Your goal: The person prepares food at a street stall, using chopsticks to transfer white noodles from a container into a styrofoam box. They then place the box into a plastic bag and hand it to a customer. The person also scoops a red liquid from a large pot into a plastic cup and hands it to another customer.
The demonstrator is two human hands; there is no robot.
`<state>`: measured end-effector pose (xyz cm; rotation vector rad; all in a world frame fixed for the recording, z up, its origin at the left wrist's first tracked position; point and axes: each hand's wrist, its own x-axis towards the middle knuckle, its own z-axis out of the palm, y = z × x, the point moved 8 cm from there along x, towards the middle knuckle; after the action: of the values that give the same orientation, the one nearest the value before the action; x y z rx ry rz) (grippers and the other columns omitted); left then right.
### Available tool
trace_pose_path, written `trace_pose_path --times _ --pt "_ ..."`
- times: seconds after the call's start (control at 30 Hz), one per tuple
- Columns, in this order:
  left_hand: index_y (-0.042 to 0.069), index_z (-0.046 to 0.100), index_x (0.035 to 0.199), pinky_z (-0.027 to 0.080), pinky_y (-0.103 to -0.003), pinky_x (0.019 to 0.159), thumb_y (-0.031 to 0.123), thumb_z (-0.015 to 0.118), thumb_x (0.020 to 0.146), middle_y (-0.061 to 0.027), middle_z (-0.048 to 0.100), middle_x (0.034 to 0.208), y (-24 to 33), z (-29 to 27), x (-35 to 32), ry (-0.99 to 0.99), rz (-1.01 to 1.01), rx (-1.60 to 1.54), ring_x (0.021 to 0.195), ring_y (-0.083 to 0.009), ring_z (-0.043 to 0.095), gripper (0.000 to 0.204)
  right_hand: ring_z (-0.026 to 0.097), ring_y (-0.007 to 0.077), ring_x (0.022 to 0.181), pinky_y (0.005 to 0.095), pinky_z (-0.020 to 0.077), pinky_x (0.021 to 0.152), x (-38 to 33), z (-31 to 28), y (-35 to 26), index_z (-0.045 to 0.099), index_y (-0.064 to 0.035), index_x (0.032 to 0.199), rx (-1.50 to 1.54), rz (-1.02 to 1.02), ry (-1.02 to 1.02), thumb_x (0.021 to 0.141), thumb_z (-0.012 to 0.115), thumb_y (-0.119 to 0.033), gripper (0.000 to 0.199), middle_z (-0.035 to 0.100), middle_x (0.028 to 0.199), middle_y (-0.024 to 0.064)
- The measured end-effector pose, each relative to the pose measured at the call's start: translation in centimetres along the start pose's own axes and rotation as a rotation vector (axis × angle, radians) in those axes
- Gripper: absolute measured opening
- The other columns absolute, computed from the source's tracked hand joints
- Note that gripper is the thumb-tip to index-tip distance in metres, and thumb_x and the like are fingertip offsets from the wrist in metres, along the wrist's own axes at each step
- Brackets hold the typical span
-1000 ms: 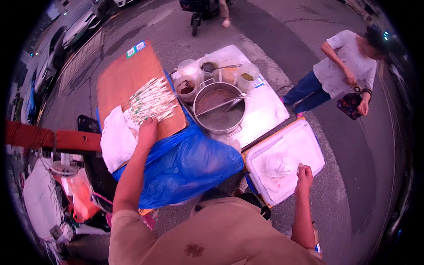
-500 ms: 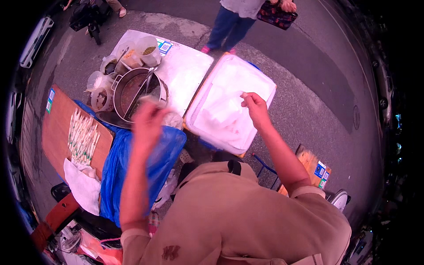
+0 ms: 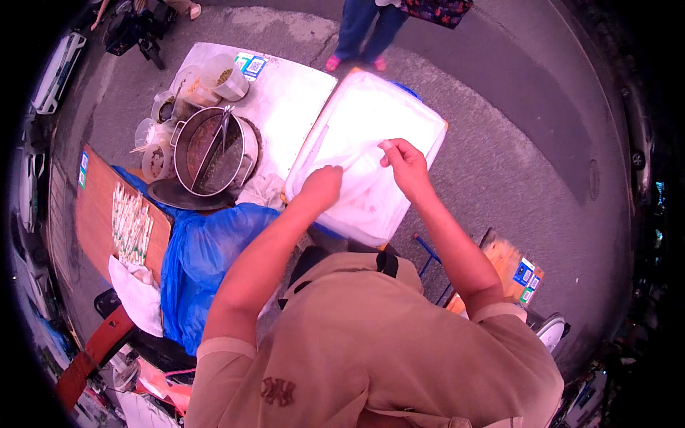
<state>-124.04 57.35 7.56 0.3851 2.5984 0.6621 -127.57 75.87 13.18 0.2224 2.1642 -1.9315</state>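
Observation:
A thin, whitish plastic bag (image 3: 355,187) hangs over the white box, pale against pale, so its outline is hard to follow. My right hand (image 3: 408,170) pinches its upper edge between thumb and forefinger. On the bag's left side, my left hand (image 3: 322,187) is closed with the knuckles up, seemingly gripping it; the fingertips are hidden. Beneath both hands stands the white box (image 3: 407,121), covered with clear plastic sheeting. To the left, a divided metal pot (image 3: 250,146) of reddish broth has metal tongs (image 3: 225,125) resting across its top.
Plastic tubs (image 3: 227,78) of condiments crowd behind the pot on a white tabletop (image 3: 292,89). A brown board (image 3: 100,200) at left carries several skewers (image 3: 130,228) and a white cloth (image 3: 135,296). Blue plastic (image 3: 214,246) drapes nearby. Across the box stands a person (image 3: 364,32).
My left hand has swung right, from beside the pot to the plastic bag. My right hand keeps its pinch, nearly in place. The person opposite sits slightly higher in view.

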Motion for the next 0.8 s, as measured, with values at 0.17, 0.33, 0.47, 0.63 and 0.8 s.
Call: trace_pose_path --times 0.17,0.33,0.47,0.63,0.8 --pt "0.001 0.065 0.101 0.051 -0.051 0.078 0.012 0.062 0.089 -0.027 0.067 0.088 1.5 -5.0 -0.8 0.069 -0.056 -0.217 0.088 -0.0442 0.066 0.017 0.059 0.0077 0.075 0.0247 0.0463 0.071 0.4 -0.3 -0.2 0.07 -0.0045 0.102 -0.003 0.002 -0.006 0.101 0.062 -0.031 0.027 0.064 0.077 -0.0008" --pt "0.003 0.071 0.099 0.051 -0.045 0.075 0.015 0.066 0.09 -0.0239 0.067 0.088 1.3 -11.8 -4.3 0.171 -0.121 -0.13 0.086 -0.0405 0.066 0.015 0.061 0.0083 0.07 0.0242 0.0474 0.066 1.1 -0.5 0.0 0.068 -0.0035 0.101 0.032 -0.012 0.011 0.101 0.061 -0.029 0.026 0.065 0.074 0.0008" --pt "0.002 0.073 0.098 0.05 -0.038 0.079 0.009 0.071 0.087 -0.0164 0.065 0.091 1.7 -14.6 -4.7 0.386 -0.005 -0.413 0.088 -0.0314 0.064 0.013 0.061 0.0089 0.069 0.0246 0.0476 0.065 1.1 -0.7 -0.3 0.067 -0.0032 0.101 0.016 -0.006 0.041 0.102 0.06 -0.03 0.028 0.065 0.074 0.0015" --pt "-0.002 0.071 0.095 0.048 -0.036 0.078 0.008 0.073 0.087 -0.0134 0.063 0.09 3.9 -7.8 1.5 0.374 0.194 -0.652 0.087 -0.0268 0.062 0.013 0.061 0.0097 0.068 0.0241 0.0476 0.064 0.7 -0.1 -0.5 0.066 -0.0024 0.101 0.024 0.006 0.056 0.102 0.059 -0.031 0.029 0.063 0.072 0.0018" --pt "0.001 0.065 0.096 0.051 -0.049 0.079 0.009 0.062 0.087 -0.021 0.06 0.096 -0.4 0.0 1.0 0.246 -0.031 -0.179 0.091 -0.042 0.062 0.012 0.061 0.0104 0.066 0.0248 0.0475 0.062 0.8 -0.6 -0.5 0.066 -0.0013 0.103 -0.028 -0.003 0.068 0.103 0.058 -0.03 0.03 0.062 0.073 0.0022"
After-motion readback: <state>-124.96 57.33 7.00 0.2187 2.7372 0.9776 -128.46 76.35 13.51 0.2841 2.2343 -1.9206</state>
